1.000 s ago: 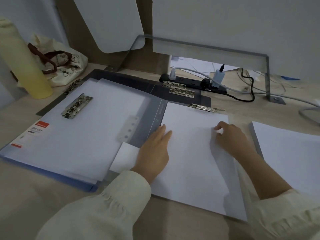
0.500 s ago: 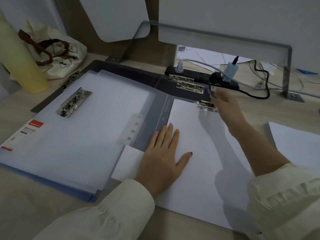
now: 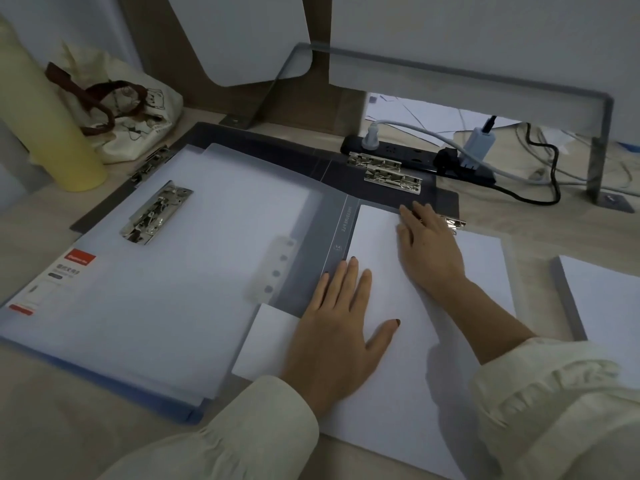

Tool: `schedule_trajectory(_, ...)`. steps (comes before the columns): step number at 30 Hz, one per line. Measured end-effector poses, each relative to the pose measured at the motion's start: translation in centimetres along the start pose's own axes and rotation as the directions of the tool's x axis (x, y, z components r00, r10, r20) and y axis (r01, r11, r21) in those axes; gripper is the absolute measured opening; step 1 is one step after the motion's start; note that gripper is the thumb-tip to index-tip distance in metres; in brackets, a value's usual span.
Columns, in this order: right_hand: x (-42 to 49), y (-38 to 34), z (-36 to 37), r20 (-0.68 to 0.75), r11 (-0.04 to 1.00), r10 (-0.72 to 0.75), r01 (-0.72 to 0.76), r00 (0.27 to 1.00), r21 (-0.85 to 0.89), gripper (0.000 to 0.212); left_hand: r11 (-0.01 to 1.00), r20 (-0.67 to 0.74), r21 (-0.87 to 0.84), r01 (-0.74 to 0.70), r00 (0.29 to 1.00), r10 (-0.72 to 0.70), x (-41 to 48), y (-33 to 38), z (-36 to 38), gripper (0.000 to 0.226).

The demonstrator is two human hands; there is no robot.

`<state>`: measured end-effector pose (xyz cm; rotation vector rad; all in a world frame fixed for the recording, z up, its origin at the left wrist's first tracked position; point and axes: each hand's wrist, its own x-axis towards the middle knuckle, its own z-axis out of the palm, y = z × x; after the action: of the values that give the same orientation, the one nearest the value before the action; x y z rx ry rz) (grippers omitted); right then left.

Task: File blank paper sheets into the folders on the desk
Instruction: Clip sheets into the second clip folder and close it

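- left hand (image 3: 337, 336) lies palm down on the paper sheet (image 3: 398, 403), centre of frame; fingers straight and close together, pointing to the top of the frame, thumb splayed out to the right
- left fingertips (image 3: 352, 263) sit at the sheet's left edge, right by the grey folder (image 3: 311, 271) spine
- left forearm comes in from the bottom centre, in a cream sleeve (image 3: 225, 441)
- right hand (image 3: 431, 254) is right of centre and further up, palm down, fingers stretched out and slightly fanned towards the sheet's top edge
- right fingertips reach the top edge beside the metal clip (image 3: 454, 225); most of the clip is hidden under the hand, can't tell if the fingers touch it
- neither hand pinches or curls round anything, both lie flat on the sheet
- right forearm runs diagonally in from the lower right, over the sheet
- sheet lies flat on the right half of the open grey folder, centre to lower right; its lower edge hangs past the folder onto the desk (image 3: 52, 420)
- paper stack (image 3: 609, 306) at the right edge, apart from the hands
- blue folder (image 3: 138, 299) with its own clip (image 3: 156, 216) in the left half
- dark folder (image 3: 263, 142) under both, two clips (image 3: 391, 172) at upper centre
- yellow bottle (image 3: 48, 133) and tote bag (image 3: 131, 119) upper left
- power strip (image 3: 415, 157) upper right
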<state>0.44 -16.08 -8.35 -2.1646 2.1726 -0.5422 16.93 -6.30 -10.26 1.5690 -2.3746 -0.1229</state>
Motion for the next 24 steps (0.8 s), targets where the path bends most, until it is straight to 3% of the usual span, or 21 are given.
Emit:
schedule_trajectory(7,0.1,-0.2,-1.1,0.189,0.999,0.035,-0.037,0.981,0.006,0.051,1.000,0.058,0.007,0.019,0.998,-0.020,0.0,0.2,-0.7,0.075)
schedule_trajectory(11,-0.9,0.3,-3.5,0.281,0.997,0.041,-0.058,0.959,0.049,0.048,1.000,0.150,0.025,0.003,0.989,-0.007,0.2,0.3,-1.3,0.090)
schedule_trajectory(18,-8.2,5.0,-11.5,0.368,0.958,0.171,-0.241,0.914,0.152,0.037,0.986,0.406,0.034,0.164,0.899,-0.163,0.1,2.6,-4.8,0.064)
schedule_trajectory(21,-11.5,8.2,-13.9,0.320,0.934,0.294,-0.342,0.900,0.104,0.033,0.917,0.371,-0.325,0.232,0.923,-0.103,-0.6,6.1,-6.7,0.055)
schedule_trajectory(24,-14.4,10.8,-15.0,0.266,0.924,0.360,-0.381,0.894,0.030,0.031,0.579,0.401,-0.750,0.319,0.916,0.014,-1.7,11.0,-7.9,0.043)
